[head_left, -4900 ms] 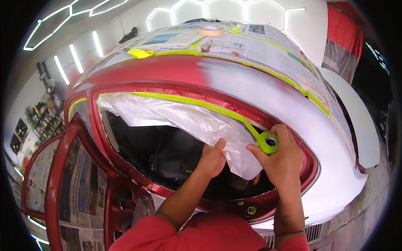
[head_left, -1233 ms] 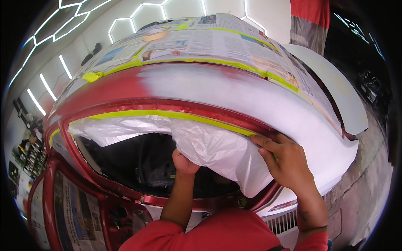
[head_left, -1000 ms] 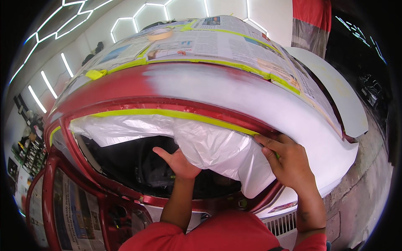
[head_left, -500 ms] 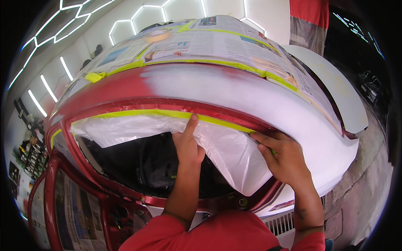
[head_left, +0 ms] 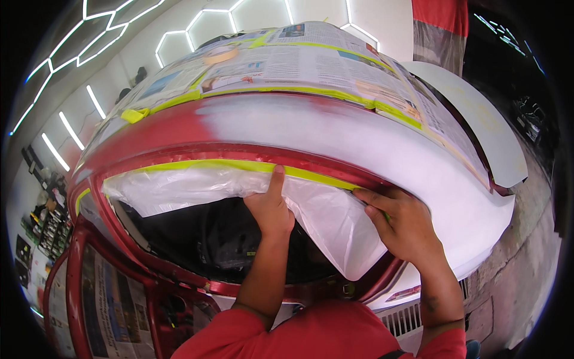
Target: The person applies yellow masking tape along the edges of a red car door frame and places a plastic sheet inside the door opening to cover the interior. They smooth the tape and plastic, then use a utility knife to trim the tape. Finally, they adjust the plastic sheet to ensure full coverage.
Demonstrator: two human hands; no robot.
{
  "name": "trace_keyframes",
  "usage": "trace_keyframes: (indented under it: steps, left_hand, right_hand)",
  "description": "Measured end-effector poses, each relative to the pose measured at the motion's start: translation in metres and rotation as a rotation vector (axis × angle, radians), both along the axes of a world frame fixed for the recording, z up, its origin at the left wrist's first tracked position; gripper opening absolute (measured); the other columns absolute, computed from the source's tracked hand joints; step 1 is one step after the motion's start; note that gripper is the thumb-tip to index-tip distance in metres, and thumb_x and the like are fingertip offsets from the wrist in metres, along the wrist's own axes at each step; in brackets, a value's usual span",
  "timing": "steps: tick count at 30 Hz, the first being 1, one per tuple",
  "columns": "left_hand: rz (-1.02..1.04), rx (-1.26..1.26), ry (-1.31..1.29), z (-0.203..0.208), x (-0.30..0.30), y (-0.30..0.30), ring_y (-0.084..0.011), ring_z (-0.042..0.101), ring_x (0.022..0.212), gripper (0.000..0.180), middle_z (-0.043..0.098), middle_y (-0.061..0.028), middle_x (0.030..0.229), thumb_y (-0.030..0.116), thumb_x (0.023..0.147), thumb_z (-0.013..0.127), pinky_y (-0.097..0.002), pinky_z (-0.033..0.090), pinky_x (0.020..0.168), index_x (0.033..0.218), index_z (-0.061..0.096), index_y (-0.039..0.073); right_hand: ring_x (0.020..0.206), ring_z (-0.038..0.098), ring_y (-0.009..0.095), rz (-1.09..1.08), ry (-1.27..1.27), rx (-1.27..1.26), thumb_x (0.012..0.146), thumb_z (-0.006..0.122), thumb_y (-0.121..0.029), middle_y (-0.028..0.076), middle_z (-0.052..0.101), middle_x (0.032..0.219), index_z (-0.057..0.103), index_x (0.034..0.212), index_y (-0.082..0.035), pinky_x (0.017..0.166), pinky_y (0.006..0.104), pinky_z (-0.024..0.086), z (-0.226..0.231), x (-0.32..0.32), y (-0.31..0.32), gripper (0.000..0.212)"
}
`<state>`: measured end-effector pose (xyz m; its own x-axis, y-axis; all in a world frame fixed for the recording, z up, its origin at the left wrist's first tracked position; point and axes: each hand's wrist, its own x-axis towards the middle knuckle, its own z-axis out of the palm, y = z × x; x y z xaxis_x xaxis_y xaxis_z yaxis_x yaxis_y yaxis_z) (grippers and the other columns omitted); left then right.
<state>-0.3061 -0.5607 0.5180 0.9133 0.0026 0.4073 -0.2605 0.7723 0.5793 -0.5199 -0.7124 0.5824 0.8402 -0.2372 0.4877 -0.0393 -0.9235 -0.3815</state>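
Observation:
A strip of yellow-green masking tape (head_left: 239, 164) runs along the upper edge of the car's red door opening (head_left: 179, 151). From it hangs a translucent white plastic sheet (head_left: 338, 224), partly over the dark interior. My left hand (head_left: 270, 206) has one finger pressed up against the tape, and its other fingers close at the bunched sheet, partly hidden. Farther right, my right hand (head_left: 406, 224) pinches the tape at the frame's edge. A bit of yellow-green shows between its fingers; the rest of what lies in that hand is hidden.
Newspaper (head_left: 287, 66) taped down covers the glass beyond the partly white, partly red roof (head_left: 281, 116). A tape roll (head_left: 221, 55) lies on it. At lower left stands an open red door (head_left: 78, 287) with papered glass. A raised pale panel (head_left: 478, 119) is at right.
Both hands stay on the tape in nearly the same places. The view has shifted very slightly; the sheet hangs as before.

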Motion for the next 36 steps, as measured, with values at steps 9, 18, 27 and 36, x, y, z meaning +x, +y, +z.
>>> trace_keyframes:
  steps: [9, 18, 27, 36]
  left_hand:
    - [-0.117, 0.086, -0.014, -0.002, -0.014, -0.007, -0.0215, 0.063, 0.121, 0.051, 0.064, -0.0090, 0.132, -0.008, 0.095, 0.075, -0.0374, 0.050, 0.107, 0.141, 0.056, 0.001]
    - [-0.328, 0.090, 0.025, -0.004, -0.024, -0.009, -0.0247, 0.057, 0.130, 0.070, 0.058, -0.0097, 0.141, -0.009, 0.092, 0.077, -0.0403, 0.046, 0.114, 0.152, 0.044, 0.005]
    - [-0.360, 0.091, 0.056, -0.001, -0.038, -0.022, -0.0251, 0.060, 0.126, 0.064, 0.060, -0.0101, 0.137, -0.008, 0.093, 0.077, -0.0413, 0.048, 0.111, 0.148, 0.048, 0.005]
    - [-0.304, 0.115, 0.044, -0.007, -0.045, -0.031, -0.0246, 0.064, 0.120, 0.061, 0.062, -0.0108, 0.133, -0.012, 0.091, 0.075, -0.0402, 0.053, 0.105, 0.145, 0.050, 0.004]
  right_hand:
    - [0.083, 0.071, 0.034, 0.000, -0.030, 0.003, 0.101, 0.067, -0.024, 0.014, 0.073, 0.093, 0.078, 0.128, -0.020, 0.076, 0.0458, 0.058, -0.003, 0.003, 0.003, 0.029]
    - [0.083, 0.072, 0.032, -0.018, -0.020, -0.031, 0.100, 0.068, -0.024, 0.013, 0.074, 0.093, 0.079, 0.128, -0.021, 0.073, 0.0453, 0.059, -0.006, 0.003, 0.000, 0.029]
    - [0.084, 0.073, 0.034, -0.011, -0.028, 0.001, 0.100, 0.068, -0.024, 0.014, 0.076, 0.095, 0.079, 0.126, -0.019, 0.074, 0.0464, 0.059, -0.005, 0.003, -0.001, 0.028]
    - [0.082, 0.073, 0.035, -0.026, -0.017, -0.016, 0.099, 0.069, -0.024, 0.015, 0.076, 0.095, 0.079, 0.125, -0.020, 0.073, 0.0470, 0.059, -0.005, 0.004, 0.000, 0.029]
